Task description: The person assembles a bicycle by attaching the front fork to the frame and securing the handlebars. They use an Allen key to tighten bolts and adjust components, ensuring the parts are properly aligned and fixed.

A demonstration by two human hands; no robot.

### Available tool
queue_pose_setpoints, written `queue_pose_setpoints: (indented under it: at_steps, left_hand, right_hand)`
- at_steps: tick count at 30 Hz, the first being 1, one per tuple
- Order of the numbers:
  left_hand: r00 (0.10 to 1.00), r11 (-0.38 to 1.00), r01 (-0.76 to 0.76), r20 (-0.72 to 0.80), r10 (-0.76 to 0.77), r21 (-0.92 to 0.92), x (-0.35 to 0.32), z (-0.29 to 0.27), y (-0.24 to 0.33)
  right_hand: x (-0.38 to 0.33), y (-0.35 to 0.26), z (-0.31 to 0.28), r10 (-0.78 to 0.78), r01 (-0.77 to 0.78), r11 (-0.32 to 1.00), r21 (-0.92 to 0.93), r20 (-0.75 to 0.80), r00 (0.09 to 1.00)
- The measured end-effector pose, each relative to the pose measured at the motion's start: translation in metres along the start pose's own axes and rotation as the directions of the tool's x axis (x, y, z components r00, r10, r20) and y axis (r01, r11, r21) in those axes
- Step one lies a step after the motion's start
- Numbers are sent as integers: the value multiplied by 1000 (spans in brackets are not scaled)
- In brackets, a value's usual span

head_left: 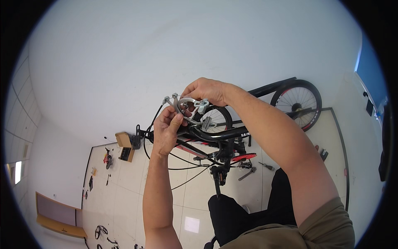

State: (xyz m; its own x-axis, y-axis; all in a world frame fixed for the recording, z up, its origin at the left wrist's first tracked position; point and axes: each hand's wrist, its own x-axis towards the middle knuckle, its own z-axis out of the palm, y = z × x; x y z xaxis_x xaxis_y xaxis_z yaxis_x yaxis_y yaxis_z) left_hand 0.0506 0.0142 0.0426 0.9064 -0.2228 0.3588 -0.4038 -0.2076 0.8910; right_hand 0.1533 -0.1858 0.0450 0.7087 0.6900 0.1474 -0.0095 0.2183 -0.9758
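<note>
Both my hands are raised over a black and red bicycle frame [203, 143], gripping a silver bicycle brake caliper [202, 106]. My left hand [166, 128] pinches its curved arm from the left, with the thumb on the near side. On the far right side my right hand [207, 91] has its fingers closed round the upper arm; the fingertips are partly hidden behind the metal. Brake pads show on the caliper's right side. Just below it runs a thick black curved frame tube [219, 135], and a black cable [153, 122] hangs near my left wrist.
Behind the frame stands a wheel [296, 106] against the white wall. An open cardboard box [124, 145] lies on the tiled floor at left. A wrench [247, 174] and a screwdriver [266, 166] lie near my knees. Several small bike parts are scattered at far left.
</note>
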Motion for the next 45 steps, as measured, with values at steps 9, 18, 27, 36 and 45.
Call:
queue_pose_setpoints:
  at_steps: [9, 18, 27, 36, 45]
  left_hand:
    - [1000, 1000, 1, -3, -1, 21, 0, -3, -5]
    - [998, 998, -30, -65, 26, -51, -1, 5, 0]
    - [979, 999, -37, -197, 43, 36, -3, 1, -7]
    - [974, 956, -64, -190, 123, 288, -3, 12, -7]
    - [954, 880, -85, -217, 208, 467, 0, 25, -12]
  right_hand:
    - [8, 10, -5, -46, 50, 998, -36, 94, 995]
    - [10, 10, -8, 14, -15, 1000, 8, 85, 996]
    - [6, 2, 1, 45, -45, 997, -61, -4, 999]
    - [9, 9, -4, 36, -36, 998, -54, -4, 999]
    - [3, 2, -4, 49, -51, 996, -75, -26, 998]
